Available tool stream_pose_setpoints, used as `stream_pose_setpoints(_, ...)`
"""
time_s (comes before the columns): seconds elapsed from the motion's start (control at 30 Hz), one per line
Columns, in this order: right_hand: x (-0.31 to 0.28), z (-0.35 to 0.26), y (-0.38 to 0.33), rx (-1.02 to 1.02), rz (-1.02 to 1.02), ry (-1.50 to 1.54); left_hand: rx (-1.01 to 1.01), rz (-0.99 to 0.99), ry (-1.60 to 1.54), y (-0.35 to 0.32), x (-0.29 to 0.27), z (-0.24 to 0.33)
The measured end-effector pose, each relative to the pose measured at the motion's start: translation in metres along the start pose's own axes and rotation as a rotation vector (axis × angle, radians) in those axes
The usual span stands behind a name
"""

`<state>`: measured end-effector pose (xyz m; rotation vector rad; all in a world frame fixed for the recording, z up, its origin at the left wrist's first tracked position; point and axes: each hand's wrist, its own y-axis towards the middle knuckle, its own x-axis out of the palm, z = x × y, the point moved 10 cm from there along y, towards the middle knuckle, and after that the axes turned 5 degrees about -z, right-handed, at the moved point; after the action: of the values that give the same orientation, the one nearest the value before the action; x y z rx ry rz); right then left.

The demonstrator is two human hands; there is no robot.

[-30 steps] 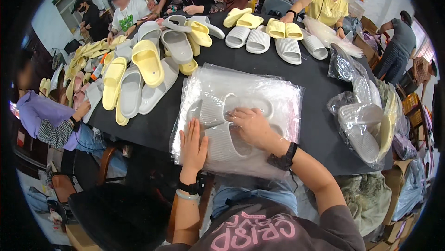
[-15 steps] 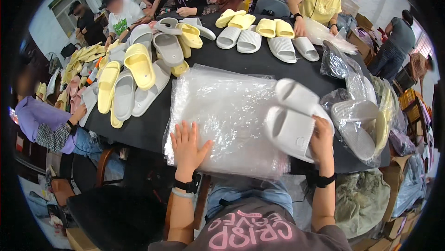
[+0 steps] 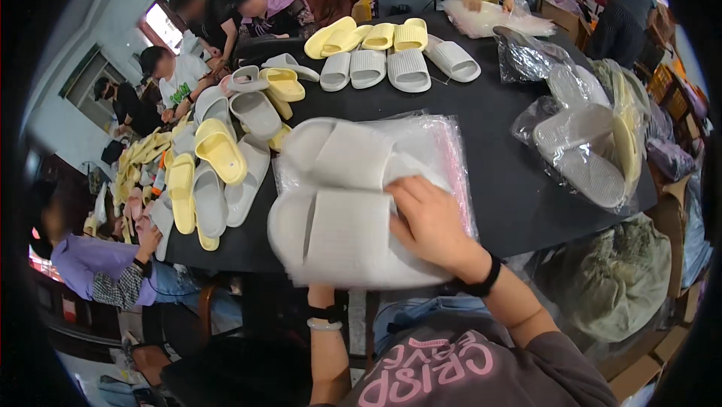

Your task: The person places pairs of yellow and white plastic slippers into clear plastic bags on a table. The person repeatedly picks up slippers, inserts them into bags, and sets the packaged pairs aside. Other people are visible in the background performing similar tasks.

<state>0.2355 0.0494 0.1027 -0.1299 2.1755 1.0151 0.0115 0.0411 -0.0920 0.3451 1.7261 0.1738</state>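
Note:
A pair of light grey slide slippers (image 3: pixel 350 230) is held side by side in front of me, toes to the left. My right hand (image 3: pixel 429 223) is closed round their inner edges near the heel end, fingers between the two. The slippers hide my left hand; only my left forearm (image 3: pixel 329 350) with its dark wristband and pale bangle shows. Beneath the slippers lies a stack of clear plastic bags (image 3: pixel 444 132), mostly covered, with a pinkish right edge.
Loose grey and yellow slippers (image 3: pixel 218 151) are heaped on the black table (image 3: pixel 496 181) at the left. More slippers (image 3: pixel 368 68) stand in rows at the far side. Bagged slippers (image 3: pixel 579 159) lie at the right. Several other people sit or stand around the table.
My right hand has brought the grey slippers from the right over to the left, above the bags. My left hand, which lay flat on the bags, is now hidden behind them. The view has shifted.

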Motion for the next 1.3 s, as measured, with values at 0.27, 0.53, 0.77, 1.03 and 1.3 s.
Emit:
stream_pose_setpoints(0.27,0.037,0.062,-0.04,0.194,-0.207,-0.144,-0.18,-0.108,-0.267,0.007,-0.013,-0.016)
stream_pose_setpoints(0.53,0.016,0.096,-0.124,0.334,-0.119,0.035,-0.075,-0.097,-1.004,0.041,-0.129,0.035)
stream_pose_setpoints(0.77,0.032,0.086,-0.139,0.215,-0.108,0.039,0.324,-0.161,-0.53,0.096,-0.132,0.14)
stream_pose_setpoints(1.03,0.028,0.088,-0.137,0.231,-0.131,0.012,0.174,-0.189,-0.15,0.145,-0.092,0.128)
stream_pose_setpoints(1.3,0.03,0.095,-0.142,0.258,-0.136,0.022,-0.028,-0.131,-0.289,0.165,-0.134,0.028)
